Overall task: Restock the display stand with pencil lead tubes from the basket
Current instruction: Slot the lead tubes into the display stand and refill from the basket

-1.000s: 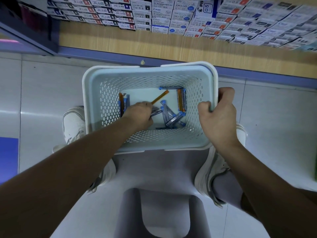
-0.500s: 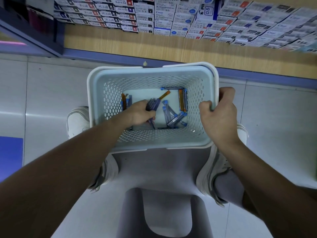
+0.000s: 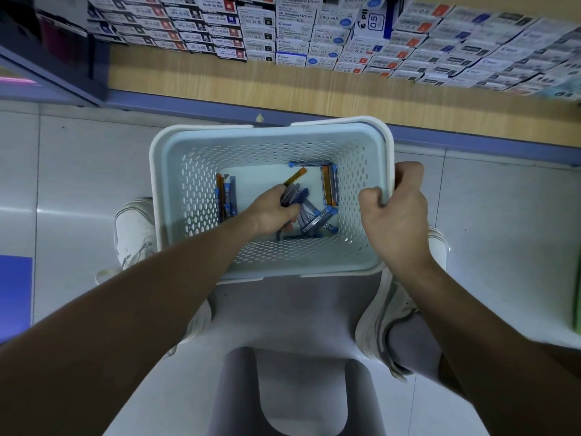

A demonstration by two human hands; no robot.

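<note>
I see open floor tile [image 3: 78,171] left of the basket [image 3: 163,190], whose far rim sits close to the shelf base [image 3: 220,103]. Inside, a few pencil lead tubes [image 3: 224,196] lie along the left wall. My left hand [image 3: 273,212] is curled round a bunch of tubes [image 3: 295,196] mid-basket. A loose pile [image 3: 317,218] lies right of it. My right hand [image 3: 396,212] grips the right rim.
</note>
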